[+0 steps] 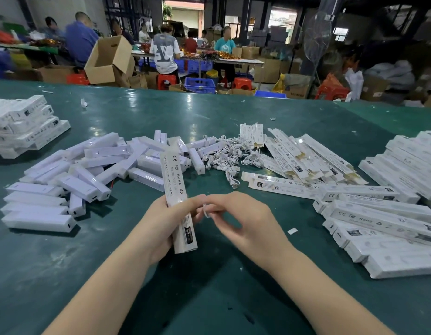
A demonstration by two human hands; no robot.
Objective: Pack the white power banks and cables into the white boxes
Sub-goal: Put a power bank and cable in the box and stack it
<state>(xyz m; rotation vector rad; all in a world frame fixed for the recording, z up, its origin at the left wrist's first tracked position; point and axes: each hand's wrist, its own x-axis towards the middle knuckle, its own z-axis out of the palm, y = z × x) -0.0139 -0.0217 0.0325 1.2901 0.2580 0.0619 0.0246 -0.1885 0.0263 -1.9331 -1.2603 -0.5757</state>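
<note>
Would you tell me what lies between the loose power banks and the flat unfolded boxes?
In the head view, a tangle of white cables lies between the power banks and flat boxes.

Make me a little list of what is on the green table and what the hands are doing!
table: green table
left hand: left hand grips a white box, held upright
right hand: right hand pinches a small white cable next to the box
left of the middle: pile of power banks
middle: heap of cables
right of the middle: flat boxes
right side: stack of boxes
far left: another stack of boxes
behind: people sitting at other tables
</note>
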